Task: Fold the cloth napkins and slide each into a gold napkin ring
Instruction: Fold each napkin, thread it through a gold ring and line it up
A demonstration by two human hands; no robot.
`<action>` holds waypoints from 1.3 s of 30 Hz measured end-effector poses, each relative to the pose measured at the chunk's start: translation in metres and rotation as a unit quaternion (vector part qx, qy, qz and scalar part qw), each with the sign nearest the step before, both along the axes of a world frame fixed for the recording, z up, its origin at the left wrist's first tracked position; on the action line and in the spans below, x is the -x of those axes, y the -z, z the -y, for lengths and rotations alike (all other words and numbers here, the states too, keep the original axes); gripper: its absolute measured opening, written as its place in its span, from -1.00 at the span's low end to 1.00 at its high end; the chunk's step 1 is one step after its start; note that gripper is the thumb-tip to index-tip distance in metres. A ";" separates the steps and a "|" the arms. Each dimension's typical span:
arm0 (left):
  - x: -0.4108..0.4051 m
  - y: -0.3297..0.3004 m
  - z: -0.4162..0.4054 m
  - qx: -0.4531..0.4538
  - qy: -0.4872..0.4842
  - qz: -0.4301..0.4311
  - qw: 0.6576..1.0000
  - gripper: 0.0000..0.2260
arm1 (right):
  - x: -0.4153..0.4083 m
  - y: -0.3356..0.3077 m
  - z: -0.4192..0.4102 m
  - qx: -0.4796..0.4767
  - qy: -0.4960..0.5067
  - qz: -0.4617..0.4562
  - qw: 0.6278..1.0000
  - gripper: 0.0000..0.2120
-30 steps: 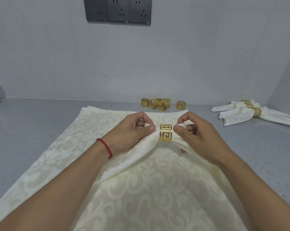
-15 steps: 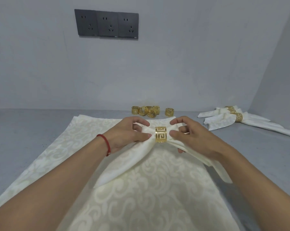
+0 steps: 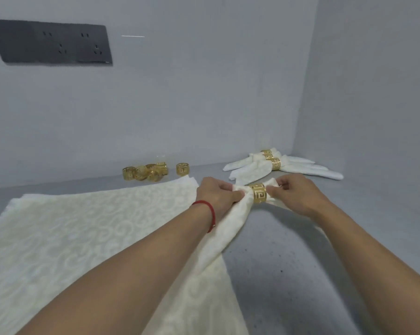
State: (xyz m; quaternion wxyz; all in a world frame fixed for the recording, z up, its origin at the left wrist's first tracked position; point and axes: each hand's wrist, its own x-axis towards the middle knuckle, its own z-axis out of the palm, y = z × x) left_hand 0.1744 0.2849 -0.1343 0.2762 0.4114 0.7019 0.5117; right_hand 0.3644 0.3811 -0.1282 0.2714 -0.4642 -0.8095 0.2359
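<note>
A folded cream napkin runs through a gold napkin ring. My left hand pinches the napkin just left of the ring, and my right hand pinches the cloth on the ring's right side. The ringed napkin is lifted over the grey table, right of the spread cream cloths. Its long tail hangs down toward me under my left forearm. The part under my right hand is hidden.
Several loose gold rings lie by the back wall, with one more ring apart to their right. A pile of ringed napkins lies in the back right corner. Walls close in behind and to the right.
Both hands have carried the ringed napkin to the right, off the spread cloths and toward the pile of ringed napkins. The view has turned right with them.
</note>
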 end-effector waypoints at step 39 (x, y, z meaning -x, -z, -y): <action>0.029 0.024 0.021 -0.039 -0.077 -0.558 0.826 -0.76 | 0.026 0.053 -0.007 -0.390 -0.048 0.018 0.919 -0.78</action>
